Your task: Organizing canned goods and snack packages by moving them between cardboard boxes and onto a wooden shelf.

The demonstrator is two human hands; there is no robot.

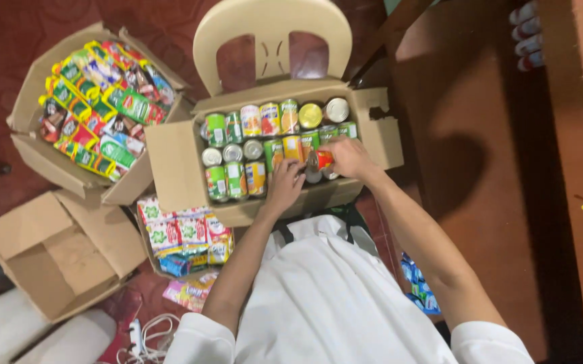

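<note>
A cardboard box [177, 158] full of upright tin cans rests on a cream plastic chair [271, 30] in front of me. My right hand [349, 158] is closed around a red-labelled can [322, 160] at the box's near right side. My left hand [285, 185] reaches into the near middle of the box, fingers bent over the cans there; whether it grips one is hidden. Green, orange and yellow labelled cans [258, 121] fill the rest of the box, several showing silver lids.
A second open box [42, 158] packed with colourful sachets stands at the left. An empty box [49, 253] lies on the red floor below it. Packets [183, 236] sit in a box under the chair. A brown wooden table [507, 168] is on the right. White cable [150, 330] lies near my knee.
</note>
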